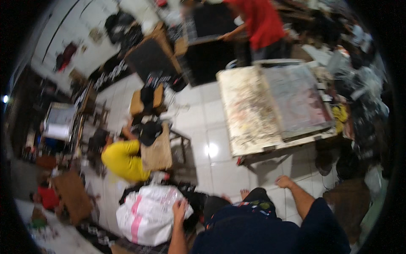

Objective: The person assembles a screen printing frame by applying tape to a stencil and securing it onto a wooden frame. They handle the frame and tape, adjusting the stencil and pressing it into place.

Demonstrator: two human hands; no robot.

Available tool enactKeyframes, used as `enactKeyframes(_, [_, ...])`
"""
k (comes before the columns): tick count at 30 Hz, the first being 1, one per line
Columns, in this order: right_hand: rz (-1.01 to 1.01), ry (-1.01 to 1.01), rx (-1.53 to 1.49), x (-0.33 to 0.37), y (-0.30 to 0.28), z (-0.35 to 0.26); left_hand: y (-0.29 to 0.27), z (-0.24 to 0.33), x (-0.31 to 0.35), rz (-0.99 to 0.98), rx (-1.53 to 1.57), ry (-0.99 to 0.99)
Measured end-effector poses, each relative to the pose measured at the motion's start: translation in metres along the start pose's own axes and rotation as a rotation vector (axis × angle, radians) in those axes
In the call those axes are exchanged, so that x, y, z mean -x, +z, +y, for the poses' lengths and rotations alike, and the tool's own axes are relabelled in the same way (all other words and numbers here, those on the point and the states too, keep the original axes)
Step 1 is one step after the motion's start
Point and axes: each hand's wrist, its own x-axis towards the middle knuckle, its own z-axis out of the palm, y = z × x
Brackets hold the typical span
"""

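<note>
My left hand (179, 207) is at the right side of a bulging white sack (146, 218) with a pink stripe. Its fingers are curled in, and blur hides what they hold, if anything. Something clear and shiny, like thin plastic, shows on the sack beside those fingers. My right hand (284, 182) hangs over the tiled floor, fingers closed, with nothing visible in them. It is nearest to the lower edge of a large stained table (249, 110), which carries a grey framed panel (296, 99).
A person in yellow (122, 161) sits at a small wooden bench (157, 154) with a black cap (150, 133) on it. A person in red (262, 25) stands at a dark box-shaped unit (211, 61). Plastic bags (366, 89) pile up along the right.
</note>
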Motion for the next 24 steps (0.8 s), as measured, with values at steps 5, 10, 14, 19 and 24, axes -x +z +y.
enactKeyframes(5, [-0.461,0.098,-0.191,0.002,-0.045,-0.092,0.045,0.044,-0.099,-0.093,0.073,-0.110])
enactKeyframes(10, [-0.688,-0.193,0.253,-0.020,-0.013,-0.271,-0.001,-0.003,-0.156,-0.120,-0.117,-0.214])
enactKeyframes(14, [-0.324,-0.268,0.035,-0.012,-0.022,-0.382,-0.076,-0.015,-0.184,-0.138,-0.246,-0.751])
enactKeyframes(19, [-0.200,0.144,-0.594,0.003,-0.065,-0.416,-0.110,0.036,-0.287,-0.257,-0.322,-0.799])
enactKeyframes(24, [0.051,0.403,-0.195,0.022,-0.016,-0.407,-0.082,0.110,-0.401,-0.390,-0.335,-0.605])
